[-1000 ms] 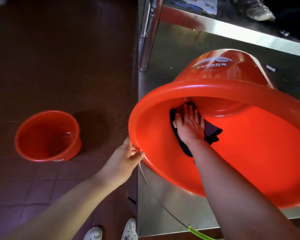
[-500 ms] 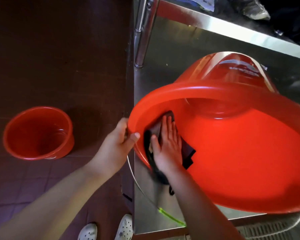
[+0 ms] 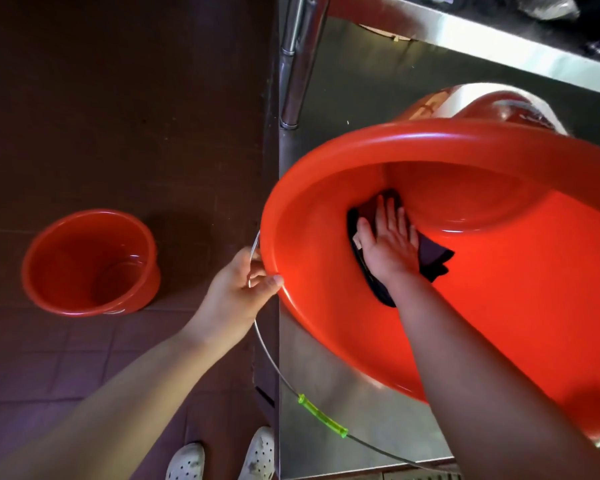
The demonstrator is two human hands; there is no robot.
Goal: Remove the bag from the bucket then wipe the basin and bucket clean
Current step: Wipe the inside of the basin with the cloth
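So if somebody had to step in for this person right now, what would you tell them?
Left hand grips the rim of the big red container, tilted on the steel table. Right hand lies flat, pressing a dark cloth against its inner wall.
Small red tub stands on the floor, apart.
Done: no bag visible in either.
Left: finish wiping this one; whether the small tub is wiped, I cannot tell.

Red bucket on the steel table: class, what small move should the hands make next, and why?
Probably sweep the right hand, pressing the dark cloth flat, further around the inner wall of the tilted red bucket, while the left hand grips the rim; most of the wall lies beyond the cloth.
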